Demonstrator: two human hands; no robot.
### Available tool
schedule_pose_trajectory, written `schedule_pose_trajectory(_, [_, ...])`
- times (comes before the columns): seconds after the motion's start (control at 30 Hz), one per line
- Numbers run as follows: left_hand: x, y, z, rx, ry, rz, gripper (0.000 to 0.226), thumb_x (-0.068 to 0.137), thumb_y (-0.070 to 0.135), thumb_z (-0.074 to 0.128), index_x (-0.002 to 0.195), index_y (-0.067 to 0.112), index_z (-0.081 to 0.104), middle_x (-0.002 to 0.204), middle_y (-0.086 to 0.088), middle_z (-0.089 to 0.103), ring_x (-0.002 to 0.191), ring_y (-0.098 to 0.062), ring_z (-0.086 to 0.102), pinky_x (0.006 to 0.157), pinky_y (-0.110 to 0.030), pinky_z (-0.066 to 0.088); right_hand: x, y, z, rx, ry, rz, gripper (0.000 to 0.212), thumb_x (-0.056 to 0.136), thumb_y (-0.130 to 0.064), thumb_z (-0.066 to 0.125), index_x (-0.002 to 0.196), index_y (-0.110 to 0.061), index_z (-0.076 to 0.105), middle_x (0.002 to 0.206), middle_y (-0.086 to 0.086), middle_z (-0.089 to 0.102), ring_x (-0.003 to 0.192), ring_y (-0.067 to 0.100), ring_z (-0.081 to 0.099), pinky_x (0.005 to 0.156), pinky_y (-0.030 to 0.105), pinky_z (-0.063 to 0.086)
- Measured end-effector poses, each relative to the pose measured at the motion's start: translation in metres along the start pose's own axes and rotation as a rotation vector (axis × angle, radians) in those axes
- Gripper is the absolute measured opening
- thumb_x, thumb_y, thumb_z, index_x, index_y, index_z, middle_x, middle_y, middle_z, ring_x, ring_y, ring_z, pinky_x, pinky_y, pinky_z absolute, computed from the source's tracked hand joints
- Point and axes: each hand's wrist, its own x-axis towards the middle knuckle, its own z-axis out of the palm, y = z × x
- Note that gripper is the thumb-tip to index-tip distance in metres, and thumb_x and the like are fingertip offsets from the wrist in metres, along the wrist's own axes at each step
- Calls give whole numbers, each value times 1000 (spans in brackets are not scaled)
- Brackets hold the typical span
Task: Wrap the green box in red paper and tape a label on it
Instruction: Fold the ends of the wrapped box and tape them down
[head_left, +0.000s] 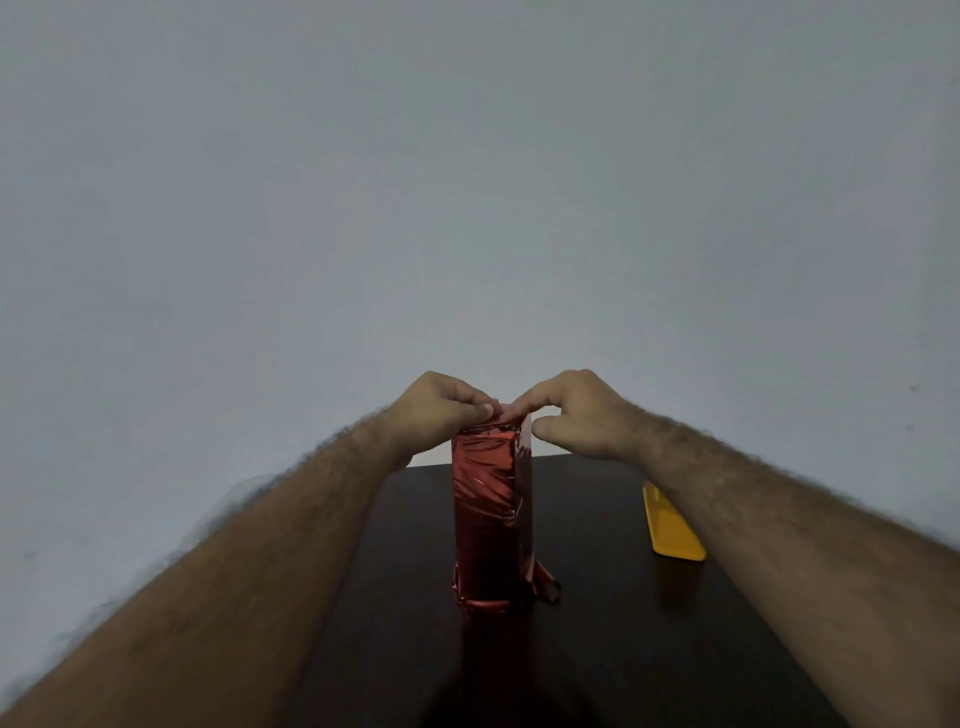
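A tall box covered in shiny red paper (491, 509) stands upright on the dark table (597, 623); no green shows through. Loose paper ends stick out at its base. My left hand (441, 410) pinches the red paper at the box's top edge with thumb and fingers. My right hand (576, 415) reaches over the top from the right, its forefinger pressing the paper fold down, its thumb held free just beside the box's right edge. No label or tape is in view.
A flat yellow object (672, 530) lies on the table to the right of the box, partly under my right forearm. A plain grey wall stands right behind the table's far edge.
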Motion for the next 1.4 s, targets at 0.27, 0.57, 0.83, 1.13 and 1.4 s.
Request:
schedule_pose_trajectory(0.27, [-2, -4, 4, 211, 48, 167, 15, 92, 20, 80, 106, 25, 85, 127, 17, 72, 119, 7, 63, 98, -15, 47, -8, 9, 14, 333, 100, 116, 7, 88, -24, 79, 87, -26, 86, 99, -13, 81, 107, 2, 72, 107, 39, 54])
schedule_pose_trajectory(0.57, [5, 4, 5, 361, 33, 176, 5, 91, 23, 81, 91, 25, 86, 92, 11, 80, 89, -2, 73, 85, -30, 61, -14, 2, 7, 187, 158, -7, 4, 88, -25, 83, 88, -28, 85, 91, -18, 79, 100, -3, 71, 91, 20, 48])
schedule_pose_trajectory(0.83, [6, 10, 5, 195, -75, 106, 8, 93, 13, 79, 98, 13, 85, 92, 12, 80, 86, 3, 73, 68, -10, 53, -9, -6, -2, 114, 87, 55, 14, 86, -20, 76, 83, -30, 85, 89, -19, 78, 98, -1, 70, 92, 26, 53])
schedule_pose_trajectory(1.13, [6, 12, -11, 249, -109, 57, 12, 91, 19, 83, 102, 20, 86, 101, 4, 81, 96, -6, 76, 79, -15, 58, -21, 56, 1, 307, 528, 692, 4, 82, -11, 69, 79, -10, 72, 88, 0, 73, 80, 21, 66, 68, 30, 54])
schedule_pose_trajectory(1.4, [21, 18, -11, 377, -161, 79, 14, 86, 35, 87, 98, 28, 86, 103, 11, 80, 104, -6, 72, 89, -26, 56, -73, 119, -12, -51, 374, 1248, 41, 104, -29, 63, 135, -2, 58, 118, 17, 60, 103, 33, 60, 86, 42, 55])
